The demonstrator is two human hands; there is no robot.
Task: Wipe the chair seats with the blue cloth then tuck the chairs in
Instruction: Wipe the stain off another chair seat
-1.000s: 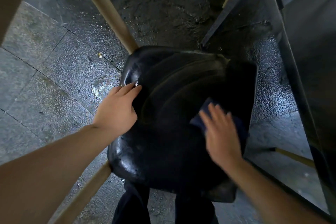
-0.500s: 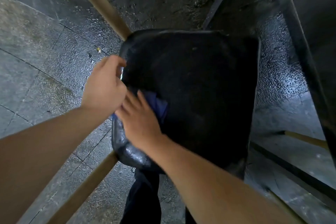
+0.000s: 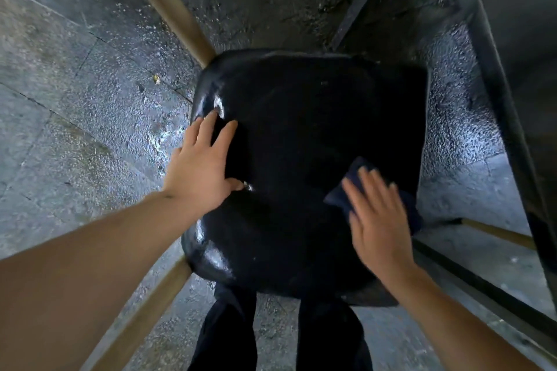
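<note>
A grey stone-tiled floor (image 3: 75, 135), speckled and glinting as if wet, is seen from above, with a small yellowish scrap (image 3: 156, 79) lying on it to the left of the chair. At the centre a glossy black chair seat (image 3: 301, 129) is viewed from directly overhead, and tan wooden legs (image 3: 168, 6) are splayed outward from its left corners toward the far left and the near left. Dark metal framing (image 3: 506, 117) is seen along the right side, close beside the seat's right edge, and another tan bar (image 3: 497, 232) is visible low on the right. The left hand (image 3: 202, 166) is laid flat on the left part of the seat, with straight fingers spread toward the far left corner and the thumb stretched out to the right. The blue cloth (image 3: 346, 187) is found on the right part of the seat, pressed down under the right hand (image 3: 376, 214); dark folds of it are shown beyond the fingertips and at the right of the palm. The grip of this hand is flat and apart, its fingers straight rather than curled round the cloth, and its outline is blurred. Dark trouser legs (image 3: 226, 334) are seen below the near edge of the seat.
</note>
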